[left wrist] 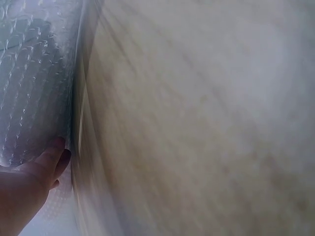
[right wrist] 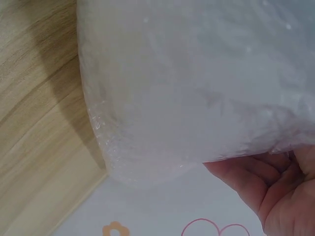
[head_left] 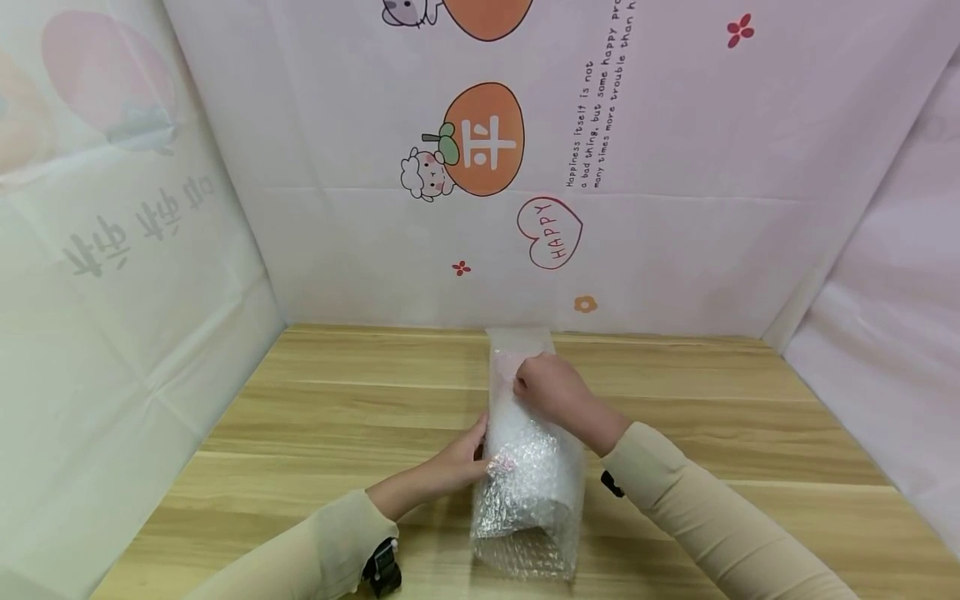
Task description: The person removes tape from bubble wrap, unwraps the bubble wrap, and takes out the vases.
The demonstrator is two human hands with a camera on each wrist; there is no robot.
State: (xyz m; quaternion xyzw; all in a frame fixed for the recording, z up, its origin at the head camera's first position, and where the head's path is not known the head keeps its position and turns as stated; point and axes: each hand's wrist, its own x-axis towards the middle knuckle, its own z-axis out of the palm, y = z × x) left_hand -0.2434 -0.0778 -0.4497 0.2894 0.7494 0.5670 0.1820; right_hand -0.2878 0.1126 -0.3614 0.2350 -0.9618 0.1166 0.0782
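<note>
One wrap (head_left: 528,467), of bubble film, is lying on the table (head_left: 360,400) in the lower middle of the head view, its far end reaching the cloth (head_left: 360,258) behind. We are seeing the right hand (head_left: 558,393) with curled fingers, gripping the wrap's upper part. The left hand (head_left: 452,464) is touching its left edge; whether it is pinching or only pressing, we cannot tell. In our judgement, the wrap could be twisting sideways if the right hand is pulling while the left is bearing too lightly. A hard pull could also be tearing the film, and the hollow near end could be collapsing under a push. We are not making out what is lying inside. In the head view the right fingertips are hiding; the left wrist view is looking blurred, and the left sleeve (head_left: 300,550) and right sleeve (head_left: 720,517) are running out at the bottom.
</note>
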